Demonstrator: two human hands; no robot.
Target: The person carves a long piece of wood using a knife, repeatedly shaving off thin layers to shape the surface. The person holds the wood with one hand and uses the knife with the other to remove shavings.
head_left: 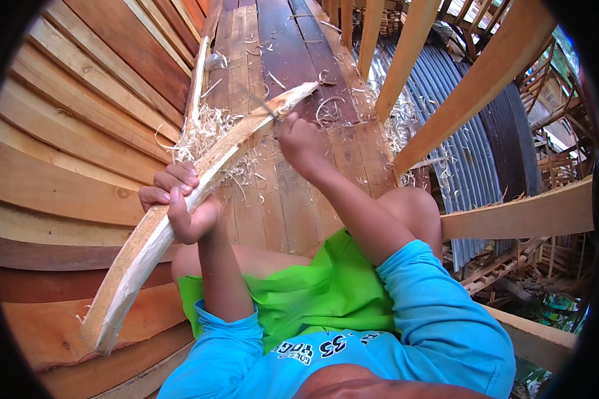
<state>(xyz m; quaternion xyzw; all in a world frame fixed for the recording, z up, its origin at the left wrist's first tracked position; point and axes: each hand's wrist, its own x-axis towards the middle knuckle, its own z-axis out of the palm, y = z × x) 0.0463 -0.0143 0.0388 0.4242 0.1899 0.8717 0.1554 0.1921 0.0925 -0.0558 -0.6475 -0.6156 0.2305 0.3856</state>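
A long, curved piece of pale wood (229,151) runs from the lower left up to the middle of the plank floor. My left hand (180,199) is wrapped around its middle part. My right hand (298,141) is closed on a thin blade tool (263,106) whose dark blade lies against the far end of the curved wood. Pale wood shavings (203,133) lie heaped beside the wood, just beyond my left hand.
I sit on a floor of wooden planks (293,199). A planked wall (73,133) rises on the left. Sloping timber posts (472,86) and a horizontal rail (519,214) stand on the right, with corrugated metal sheeting (472,153) below them.
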